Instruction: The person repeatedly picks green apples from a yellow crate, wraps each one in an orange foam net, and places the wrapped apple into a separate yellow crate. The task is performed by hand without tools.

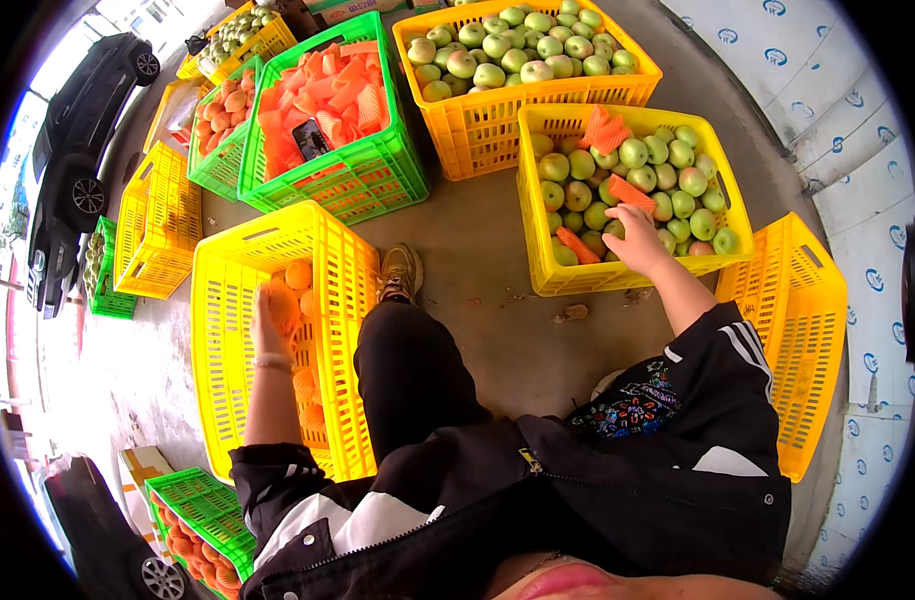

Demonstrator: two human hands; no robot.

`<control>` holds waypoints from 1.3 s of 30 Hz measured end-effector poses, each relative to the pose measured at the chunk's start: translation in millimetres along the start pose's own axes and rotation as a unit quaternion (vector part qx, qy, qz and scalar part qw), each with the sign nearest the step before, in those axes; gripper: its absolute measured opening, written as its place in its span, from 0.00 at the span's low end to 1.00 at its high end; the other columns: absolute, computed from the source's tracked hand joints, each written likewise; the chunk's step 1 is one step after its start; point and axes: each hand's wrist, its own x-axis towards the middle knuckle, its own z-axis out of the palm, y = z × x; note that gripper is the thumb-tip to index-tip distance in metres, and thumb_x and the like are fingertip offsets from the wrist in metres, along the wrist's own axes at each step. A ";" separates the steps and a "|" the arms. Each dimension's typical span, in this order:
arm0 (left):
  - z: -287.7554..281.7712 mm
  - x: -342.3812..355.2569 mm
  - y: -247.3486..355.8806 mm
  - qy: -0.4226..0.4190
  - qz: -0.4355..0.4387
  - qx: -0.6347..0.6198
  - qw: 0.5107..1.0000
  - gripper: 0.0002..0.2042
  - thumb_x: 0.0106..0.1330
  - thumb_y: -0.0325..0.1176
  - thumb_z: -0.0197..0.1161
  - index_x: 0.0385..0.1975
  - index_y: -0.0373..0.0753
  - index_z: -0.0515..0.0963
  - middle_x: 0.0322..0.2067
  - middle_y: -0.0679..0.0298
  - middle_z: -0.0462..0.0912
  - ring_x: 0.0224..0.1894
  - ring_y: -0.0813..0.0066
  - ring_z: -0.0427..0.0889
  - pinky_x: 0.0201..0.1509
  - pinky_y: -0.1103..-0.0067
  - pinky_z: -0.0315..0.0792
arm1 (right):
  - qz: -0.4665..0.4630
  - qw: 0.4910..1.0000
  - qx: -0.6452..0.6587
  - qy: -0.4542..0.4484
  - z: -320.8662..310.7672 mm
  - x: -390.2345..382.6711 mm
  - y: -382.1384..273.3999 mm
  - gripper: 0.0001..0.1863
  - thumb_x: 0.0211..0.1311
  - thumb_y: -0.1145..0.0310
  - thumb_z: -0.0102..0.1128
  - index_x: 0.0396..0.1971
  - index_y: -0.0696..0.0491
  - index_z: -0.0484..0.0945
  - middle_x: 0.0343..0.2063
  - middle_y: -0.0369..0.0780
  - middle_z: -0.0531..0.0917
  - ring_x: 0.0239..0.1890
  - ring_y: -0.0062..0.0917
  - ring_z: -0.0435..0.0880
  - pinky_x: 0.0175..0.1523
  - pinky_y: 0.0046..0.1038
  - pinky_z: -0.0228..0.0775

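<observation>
The person stands over several plastic crates on a concrete floor; one foot in a tan shoe is set between the crates. The left hand is lowered into the tall yellow crate at the person's left; its fingers are curled around an apple in orange foam netting, near the crate's far end, where other wrapped apples already lie against the inner wall. The right hand reaches into the yellow crate of green apples at the front right; its fingers are bent down onto the fruit near the crate's near edge, but I cannot tell whether it is pinching an apple or a net sleeve. Loose orange net sleeves lie on top of the green apples just beside this hand.

In my judgement the step in hand is the placing of one wrapped apple in the left crate, while the other hand is taking the following piece; the next move calls for a firm grasp on one green apple and one sleeve together, without pushing the neighbours.

Further away stand a green crate full of orange sleeves and another yellow crate of green apples; an empty yellow crate lies at the far right.
</observation>
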 end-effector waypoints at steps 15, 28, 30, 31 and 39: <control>-156.5 -9.1 -221.7 0.007 -0.221 0.173 0.960 0.23 0.63 0.49 0.63 0.45 0.33 0.79 0.38 0.57 0.84 0.36 0.66 0.84 0.39 0.77 0.75 | 0.130 0.907 -0.027 -0.401 88.0 82.9 -3.3 0.23 0.63 0.58 0.59 0.58 0.43 0.75 0.44 0.45 0.84 0.42 0.37 0.83 0.48 0.36 0.72; -132.5 3.7 -192.4 0.136 -0.065 0.303 0.941 0.21 0.64 0.47 0.63 0.46 0.34 0.79 0.39 0.56 0.85 0.33 0.65 0.85 0.35 0.79 0.76 | 0.136 0.931 -0.140 -0.308 72.4 75.0 -9.7 0.26 0.55 0.56 0.64 0.51 0.55 0.74 0.44 0.47 0.81 0.46 0.41 0.80 0.49 0.37 0.71; -135.6 1.9 -186.6 0.102 -0.090 0.137 0.981 0.21 0.63 0.46 0.65 0.45 0.34 0.78 0.37 0.57 0.84 0.32 0.66 0.85 0.32 0.79 0.76 | 0.071 0.964 -0.152 -0.207 57.0 71.7 -23.0 0.25 0.55 0.57 0.65 0.48 0.56 0.74 0.46 0.48 0.80 0.49 0.42 0.79 0.52 0.38 0.71; -136.1 6.3 -184.7 0.075 -0.114 0.031 0.990 0.20 0.62 0.46 0.66 0.43 0.34 0.78 0.36 0.58 0.84 0.31 0.68 0.85 0.29 0.79 0.76 | 0.056 0.977 -0.119 -0.171 47.1 70.2 -28.2 0.24 0.54 0.58 0.66 0.47 0.56 0.74 0.46 0.48 0.80 0.50 0.41 0.79 0.52 0.38 0.71; -127.8 64.5 -216.1 -0.023 -0.184 -0.003 0.983 0.21 0.60 0.49 0.68 0.41 0.35 0.78 0.37 0.62 0.80 0.33 0.77 0.76 0.30 0.78 0.71 | 0.052 0.985 0.153 -0.065 -20.8 28.3 -63.8 0.19 0.59 0.69 0.64 0.49 0.55 0.73 0.47 0.42 0.79 0.50 0.30 0.79 0.56 0.29 0.71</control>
